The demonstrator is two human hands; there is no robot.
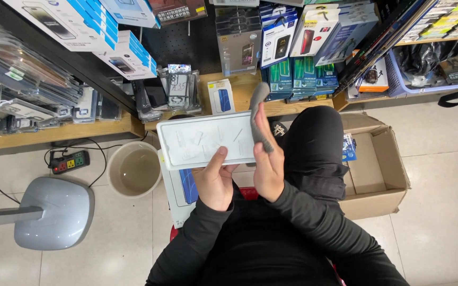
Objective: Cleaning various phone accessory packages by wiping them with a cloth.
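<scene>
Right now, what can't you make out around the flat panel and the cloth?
Head view only:
- Flat white panel: right end hidden behind the right hand and grey cloth.
- Left hand: fingers hidden under the panel.
- Box on lap: mostly covered.
- Cardboard box: contents partly hidden by the knee.

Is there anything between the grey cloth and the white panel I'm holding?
Nothing visible. The right hand presses the grey cloth against the right end of the white panel, which the left hand grips by its lower edge. The panel's face is bare.
</scene>
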